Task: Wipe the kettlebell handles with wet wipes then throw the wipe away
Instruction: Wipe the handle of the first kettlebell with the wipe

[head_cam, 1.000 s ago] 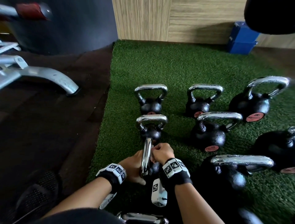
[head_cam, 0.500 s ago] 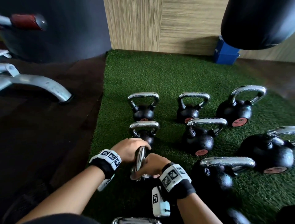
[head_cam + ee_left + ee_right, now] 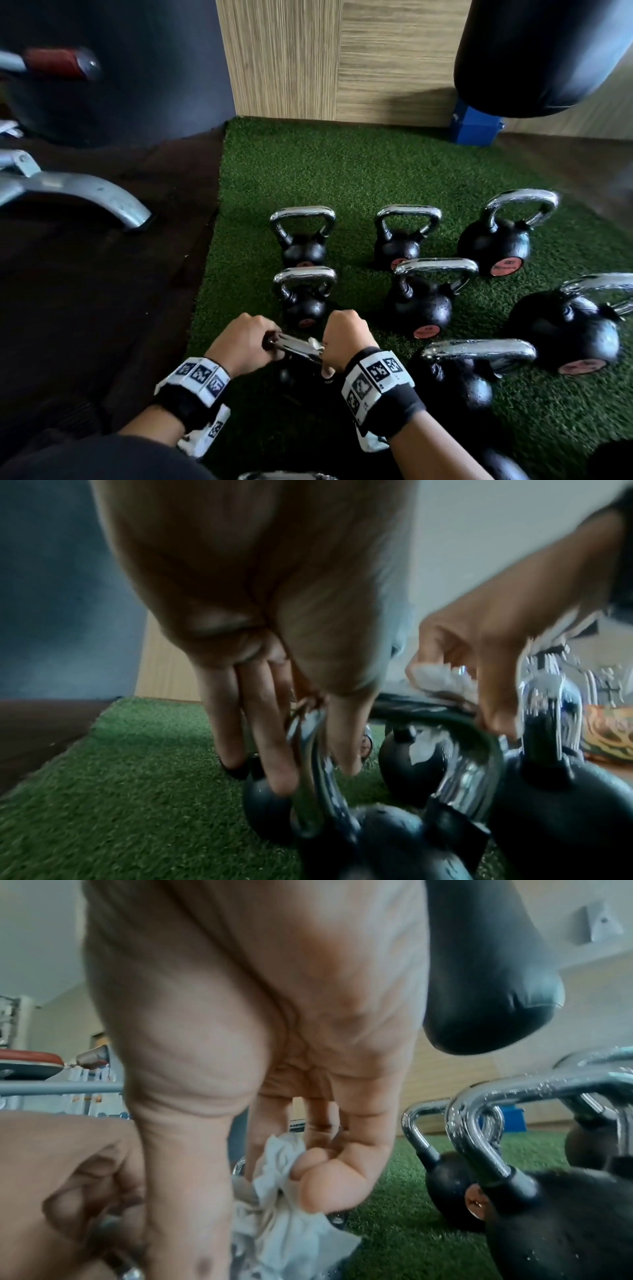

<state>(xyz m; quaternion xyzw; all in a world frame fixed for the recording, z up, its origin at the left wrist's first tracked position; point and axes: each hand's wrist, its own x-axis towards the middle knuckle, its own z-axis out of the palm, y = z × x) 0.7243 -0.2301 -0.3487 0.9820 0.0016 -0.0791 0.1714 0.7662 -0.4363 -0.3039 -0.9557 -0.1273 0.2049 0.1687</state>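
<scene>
Wipe (image 3: 274,1185) w/ right hand (image 3: 260,1047) clear in wrist view, barely from head.

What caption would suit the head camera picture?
Both hands on a chrome kettlebell handle: left hand grips it, right hand rubs it with a white wipe.

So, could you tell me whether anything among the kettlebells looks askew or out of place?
Only the one being wiped: its chrome handle runs slanted between the left hand and the right hand, which presses the white wipe to it. The other kettlebells' handles lie roughly crosswise. That fits being held for wiping; nothing looks spilled or damaged.
</scene>
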